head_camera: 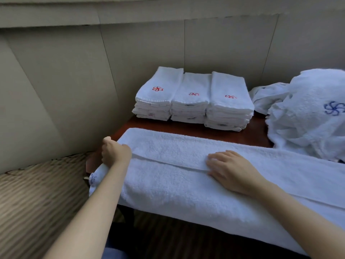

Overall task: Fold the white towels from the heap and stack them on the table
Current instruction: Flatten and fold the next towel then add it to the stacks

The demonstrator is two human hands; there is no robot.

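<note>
gripping towel (186, 176) end, left hand (114, 152)

One head-worn view looks forward and down. It sits close over the surface (214, 130), facing the wall (130, 53).

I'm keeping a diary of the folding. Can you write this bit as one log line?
step: folding long towel | left hand: grips its end | right hand: flat on seam | three stacks: behind | heap: right
</note>
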